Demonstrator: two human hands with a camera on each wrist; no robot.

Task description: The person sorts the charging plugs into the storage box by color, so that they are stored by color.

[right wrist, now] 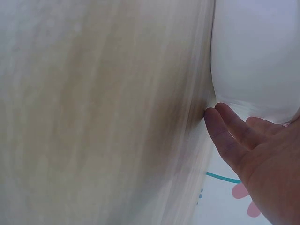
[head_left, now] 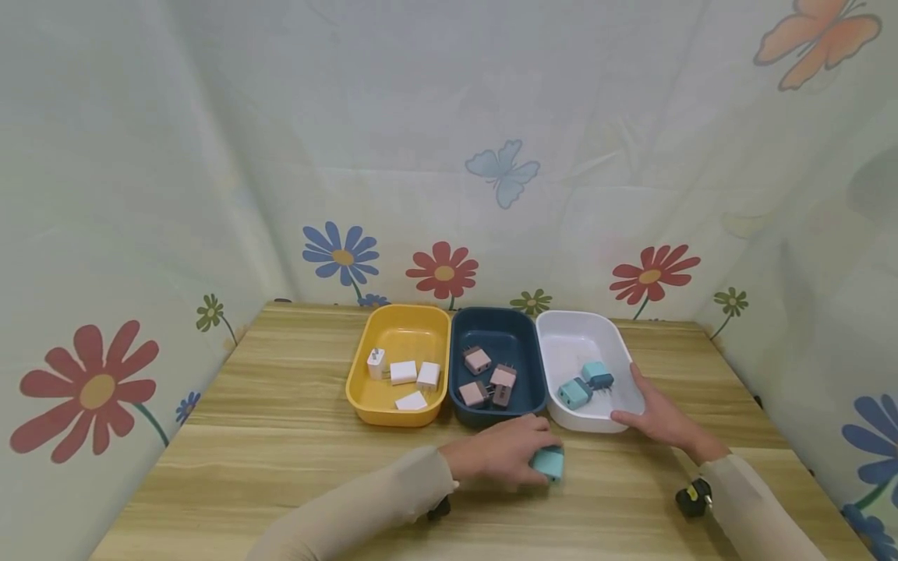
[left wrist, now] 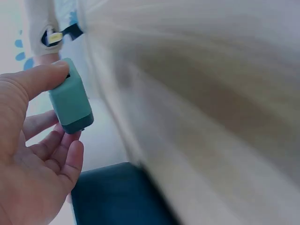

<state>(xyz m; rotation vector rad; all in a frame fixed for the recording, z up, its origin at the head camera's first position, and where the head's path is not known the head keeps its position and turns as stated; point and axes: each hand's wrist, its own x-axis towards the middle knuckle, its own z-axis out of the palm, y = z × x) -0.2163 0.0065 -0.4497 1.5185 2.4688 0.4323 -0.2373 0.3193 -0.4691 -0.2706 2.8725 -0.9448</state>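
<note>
My left hand (head_left: 501, 450) pinches a teal plug-in charger (head_left: 549, 463) between thumb and fingers, in front of the dark blue and white bins. The left wrist view shows the charger (left wrist: 72, 101) close up, light teal with a darker end; its prongs are mostly hidden. At the front right corner of the white bin (head_left: 623, 351), my right hand (head_left: 659, 417) rests with the thumb by the front rim and fingers along the side. Its fingers (right wrist: 229, 143) look nearly straight beside the bin wall (right wrist: 253, 61). Teal chargers (head_left: 575, 393) lie inside that bin.
A dark blue bin (head_left: 459, 331) with several pink-and-brown chargers (head_left: 477, 360) stands left of the white one. Further left, a yellow bin (head_left: 361, 393) holds several white chargers (head_left: 403, 372). All stand in a row on the wood-grain table (head_left: 266, 436), before a flowered curtain (head_left: 393, 187).
</note>
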